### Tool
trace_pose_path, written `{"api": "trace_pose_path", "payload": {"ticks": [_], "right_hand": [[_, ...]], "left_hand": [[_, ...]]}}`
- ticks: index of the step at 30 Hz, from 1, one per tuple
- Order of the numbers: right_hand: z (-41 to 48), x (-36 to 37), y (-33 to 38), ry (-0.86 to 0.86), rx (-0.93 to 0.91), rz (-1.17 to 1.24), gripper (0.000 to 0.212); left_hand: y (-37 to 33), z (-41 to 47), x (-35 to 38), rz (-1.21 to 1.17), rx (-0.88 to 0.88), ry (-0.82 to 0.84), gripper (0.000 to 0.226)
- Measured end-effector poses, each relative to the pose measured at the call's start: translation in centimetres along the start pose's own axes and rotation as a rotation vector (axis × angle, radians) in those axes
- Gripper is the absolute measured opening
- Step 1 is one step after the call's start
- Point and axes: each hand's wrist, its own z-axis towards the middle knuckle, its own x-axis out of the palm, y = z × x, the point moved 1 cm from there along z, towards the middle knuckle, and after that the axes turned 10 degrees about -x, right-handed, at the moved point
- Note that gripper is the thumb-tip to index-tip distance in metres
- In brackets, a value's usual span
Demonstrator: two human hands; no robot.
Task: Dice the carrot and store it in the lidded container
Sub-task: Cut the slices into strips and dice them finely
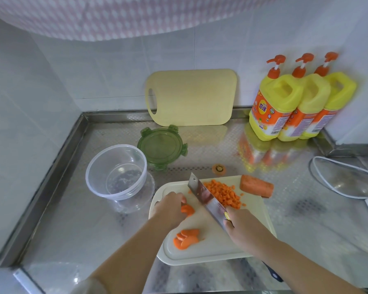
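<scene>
On the white cutting board (217,249) my left hand (170,209) holds a small stack of carrot slices (187,210) under curled fingers. My right hand (244,228) grips a cleaver (208,198), its blade angled up and away beside those slices. A heap of diced carrot (223,193) lies on the board's far side. A thick uncut carrot piece (256,186) rests at the board's far right corner. More carrot slices (186,238) lie near the board's front. The clear round container (116,171) stands to the left, its green lid (160,147) behind it.
A beige cutting board (191,97) leans on the tiled wall. Three yellow detergent bottles (295,107) stand at the back right. A carrot top (219,169) lies on the steel counter. A glass pot lid (346,179) sits at the right.
</scene>
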Motion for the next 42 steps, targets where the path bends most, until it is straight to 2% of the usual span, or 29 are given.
{"api": "trace_pose_path", "payload": {"ticks": [3, 8, 15, 20, 25, 28, 31, 34, 37, 42], "right_hand": [[-0.1, -0.2, 0.3, -0.004, 0.003, 0.005, 0.038], [-0.3, -0.4, 0.9, 0.011, 0.005, -0.017, 0.038], [-0.3, -0.5, 0.9, 0.022, 0.008, -0.030, 0.040], [0.0, -0.2, 0.5, 0.022, 0.013, -0.023, 0.037], [-0.1, 0.9, 1.1, -0.016, -0.005, -0.045, 0.011], [-0.1, 2.0, 1.6, 0.003, 0.015, -0.050, 0.024], [0.1, 2.3, 2.0, 0.000, 0.012, 0.001, 0.009], [0.4, 2.5, 2.1, -0.002, -0.005, 0.047, 0.024], [0.6, 2.5, 2.2, 0.002, -0.029, 0.040, 0.025], [0.8, 2.3, 1.9, -0.049, -0.033, -0.021, 0.019]], "left_hand": [[-0.6, 0.0, -0.1, 0.071, -0.024, 0.011, 0.028], [-0.9, -0.2, -0.3, 0.054, -0.105, 0.074, 0.021], [-1.0, -1.1, -0.2, -0.334, -0.277, -0.098, 0.015], [-0.2, -1.3, -0.6, -0.256, -0.217, -0.133, 0.026], [0.4, -1.1, -0.6, -0.264, -0.146, -0.065, 0.042], [-0.2, -1.5, -0.1, -0.294, -0.179, -0.091, 0.036], [-1.1, -1.6, 0.4, -0.319, -0.231, -0.122, 0.022], [-1.9, -1.7, 0.6, -0.392, -0.260, -0.132, 0.009], [-2.0, -1.4, 0.8, -0.504, -0.277, -0.108, 0.015], [-1.3, -1.6, 0.8, -0.546, -0.239, -0.093, 0.029]]}}
